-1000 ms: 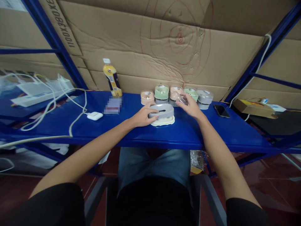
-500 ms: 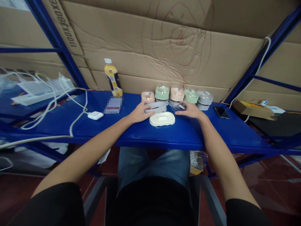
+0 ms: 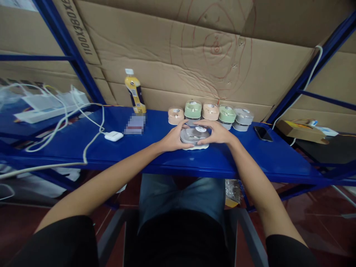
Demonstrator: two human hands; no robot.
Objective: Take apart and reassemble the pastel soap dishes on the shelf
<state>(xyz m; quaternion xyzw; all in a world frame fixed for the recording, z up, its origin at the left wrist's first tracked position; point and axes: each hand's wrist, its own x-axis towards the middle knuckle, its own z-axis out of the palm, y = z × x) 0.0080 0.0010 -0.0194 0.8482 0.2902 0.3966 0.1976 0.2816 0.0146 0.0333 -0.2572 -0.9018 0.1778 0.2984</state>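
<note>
Both my hands are around a small grey oval box [image 3: 191, 140] at the middle of the blue shelf. A clear lid [image 3: 200, 129] with a round sticker covers its top. My left hand [image 3: 174, 139] grips the left side, thumb in front, while my right hand [image 3: 218, 132] curls around the right side. Below the box shows the wavy edge of a cream-coloured oval piece [image 3: 200, 147]. Whether the grey box rests on that piece or is held just over it, I cannot tell. Behind my fingers stand a peach box [image 3: 175, 116] and a green box [image 3: 193, 110].
More lidded boxes stand in the row, ending with a grey one [image 3: 244, 116]. Leftward are a yellow bottle [image 3: 135, 92], a blurred pack [image 3: 134, 124], a white earphone case [image 3: 114, 136] and white cables [image 3: 85, 148]. A phone [image 3: 263, 133] lies right. Cardboard [image 3: 155, 48] backs the shelf.
My left hand took the grey piece left off the cream piece, then came back over it. My right hand moved left with the clear lid, which now sits on the grey piece.
</note>
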